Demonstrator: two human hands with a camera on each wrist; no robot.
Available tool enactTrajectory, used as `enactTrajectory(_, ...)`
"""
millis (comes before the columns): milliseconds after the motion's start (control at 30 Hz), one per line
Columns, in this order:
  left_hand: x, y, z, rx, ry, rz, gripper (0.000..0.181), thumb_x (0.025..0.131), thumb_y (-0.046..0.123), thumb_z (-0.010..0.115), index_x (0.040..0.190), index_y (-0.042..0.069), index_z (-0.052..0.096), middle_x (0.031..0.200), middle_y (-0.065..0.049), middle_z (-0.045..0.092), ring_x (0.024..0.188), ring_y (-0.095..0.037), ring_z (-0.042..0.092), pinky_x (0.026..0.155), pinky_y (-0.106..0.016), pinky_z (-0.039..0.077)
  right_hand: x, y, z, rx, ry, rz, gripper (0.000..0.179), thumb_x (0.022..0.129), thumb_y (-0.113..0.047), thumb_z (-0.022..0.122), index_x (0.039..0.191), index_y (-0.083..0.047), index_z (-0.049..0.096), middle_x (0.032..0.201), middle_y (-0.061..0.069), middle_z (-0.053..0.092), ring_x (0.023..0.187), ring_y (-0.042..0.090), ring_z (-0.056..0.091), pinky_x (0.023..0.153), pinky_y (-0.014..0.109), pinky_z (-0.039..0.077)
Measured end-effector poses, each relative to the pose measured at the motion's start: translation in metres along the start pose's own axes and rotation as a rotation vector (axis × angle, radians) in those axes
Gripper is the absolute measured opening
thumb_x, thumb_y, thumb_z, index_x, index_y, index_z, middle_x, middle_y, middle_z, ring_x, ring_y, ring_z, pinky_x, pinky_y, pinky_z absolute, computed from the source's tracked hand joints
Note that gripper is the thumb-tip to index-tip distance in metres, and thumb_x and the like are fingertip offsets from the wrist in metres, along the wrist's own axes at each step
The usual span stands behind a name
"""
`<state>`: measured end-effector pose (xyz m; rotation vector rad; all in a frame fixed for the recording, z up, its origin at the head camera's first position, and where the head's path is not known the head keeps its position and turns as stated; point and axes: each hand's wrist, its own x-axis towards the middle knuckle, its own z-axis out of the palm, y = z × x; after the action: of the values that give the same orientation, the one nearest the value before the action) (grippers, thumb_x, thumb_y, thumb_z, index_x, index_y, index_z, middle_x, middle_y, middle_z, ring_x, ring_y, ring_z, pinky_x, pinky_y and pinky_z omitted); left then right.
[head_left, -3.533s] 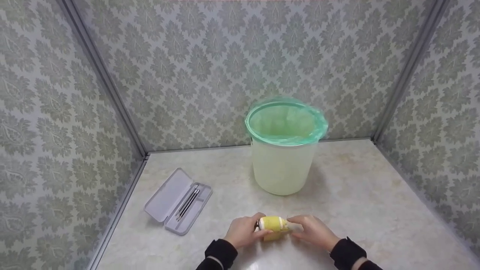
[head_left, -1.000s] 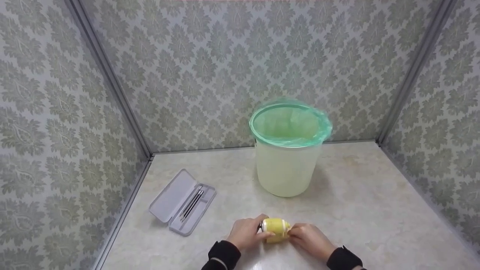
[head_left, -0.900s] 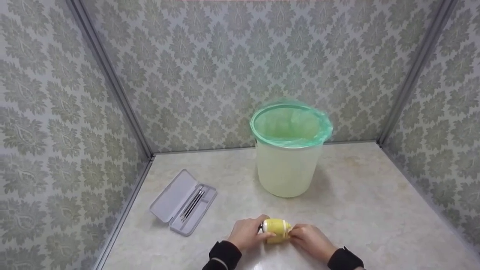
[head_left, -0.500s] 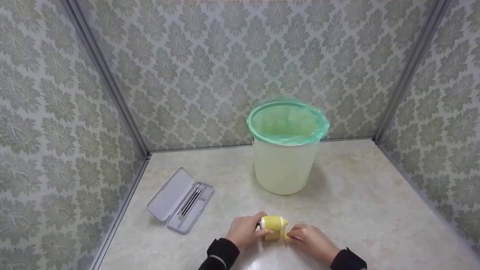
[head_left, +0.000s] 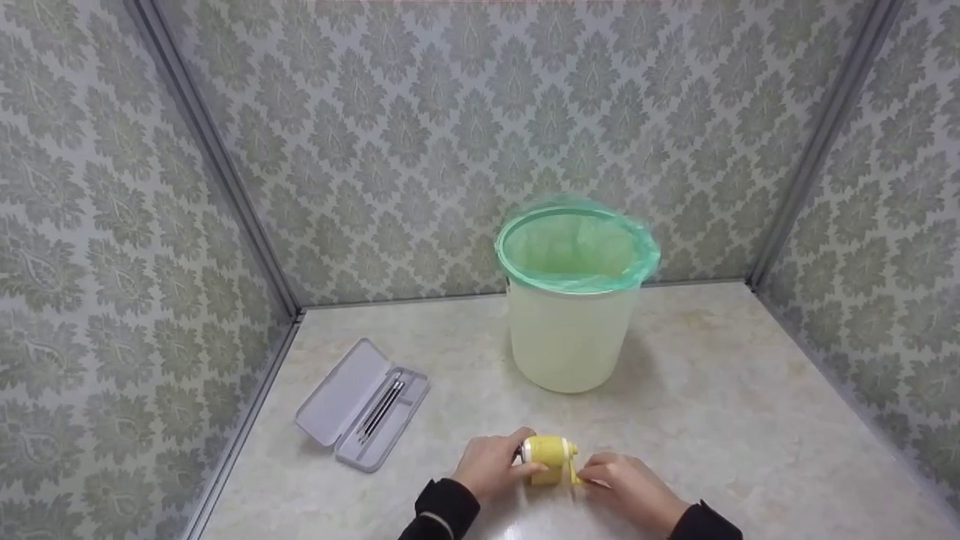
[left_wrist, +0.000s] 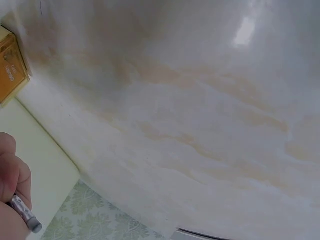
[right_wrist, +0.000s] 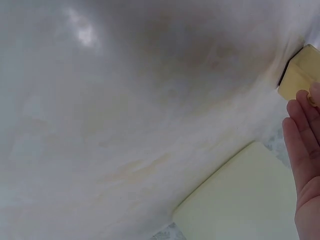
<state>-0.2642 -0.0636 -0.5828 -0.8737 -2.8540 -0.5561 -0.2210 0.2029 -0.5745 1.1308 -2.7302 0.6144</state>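
Note:
A yellow crank pencil sharpener (head_left: 549, 454) stands on the table near me, and the left wrist view shows its amber side with lettering (left_wrist: 11, 72). My left hand (head_left: 491, 465) steadies its left side with fingers and thumb. A pencil (left_wrist: 25, 215) passes through the same hand, its end sticking out behind; the pencil's front is hidden. On the other side my right hand (head_left: 626, 484) pinches the knob of the yellow crank handle (head_left: 573, 472), which hangs downward. In the right wrist view, the fingers (right_wrist: 302, 130) lie at the knob beside the sharpener.
A pale bin (head_left: 571, 337) with a green bag over its rim stands behind the sharpener. To the left lies an open grey pencil case (head_left: 390, 435) with pencils (head_left: 381, 411) inside. Patterned panels (head_left: 480, 135) enclose the table at the back and sides.
My right hand has gone from loosely spread fingers at the sharpener's right side to pinching the crank knob, and the crank has swung round to point down. The left hand keeps its hold.

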Motion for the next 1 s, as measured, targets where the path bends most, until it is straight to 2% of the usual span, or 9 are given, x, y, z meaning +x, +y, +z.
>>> enactTrajectory(233,-0.001,0.0,0.0,-0.001,0.007,0.012,0.046,0.088,0.065,0.064,0.115,0.027,0.062,0.076,0.004,0.072,0.06,-0.004,0.054,0.059,-0.02,0.041,-0.002,-0.001,-0.002,-0.022,0.087,-0.094,0.007,0.091,-0.009,0.074,0.095,-0.013,0.079,0.087,-0.004,0.072,0.083,0.008,0.066,0.07,0.022,0.055)
enactTrajectory(367,0.0,0.0,0.0,0.01,0.002,0.026,0.048,0.089,0.065,0.063,0.116,0.027,0.062,0.075,0.005,0.07,0.059,-0.004,0.054,0.059,-0.02,0.041,-0.003,-0.003,-0.005,-0.023,0.119,-0.121,0.008,0.09,-0.007,0.076,0.093,-0.013,0.078,0.086,-0.005,0.072,0.08,0.007,0.066,0.068,0.02,0.054)
enactTrajectory(633,0.0,-0.001,-0.001,-0.003,0.007,0.051,0.046,0.089,0.063,0.064,0.113,0.024,0.062,0.07,0.006,0.066,0.055,-0.002,0.045,0.055,-0.019,0.035,-0.001,-0.006,-0.015,0.001,0.059,-0.069,0.008,0.09,-0.007,0.075,0.095,-0.014,0.078,0.088,-0.004,0.073,0.081,0.006,0.067,0.068,0.022,0.055)
enactTrajectory(833,0.0,0.0,-0.001,0.01,-0.002,0.043,0.047,0.089,0.064,0.064,0.115,0.024,0.062,0.068,0.007,0.062,0.054,-0.002,0.042,0.054,-0.019,0.034,0.001,-0.006,-0.018,-0.016,0.071,-0.088,0.009,0.089,-0.006,0.076,0.095,-0.012,0.079,0.087,-0.003,0.074,0.079,0.007,0.069,0.068,0.023,0.056)
enactTrajectory(1000,0.002,-0.001,-0.002,0.023,-0.025,0.034,0.049,0.089,0.065,0.063,0.118,0.025,0.061,0.069,0.006,0.064,0.055,-0.003,0.045,0.056,-0.019,0.037,0.002,-0.005,-0.021,-0.008,0.067,-0.078,0.009,0.09,-0.006,0.076,0.096,-0.012,0.079,0.087,-0.002,0.075,0.079,0.008,0.069,0.068,0.023,0.056)
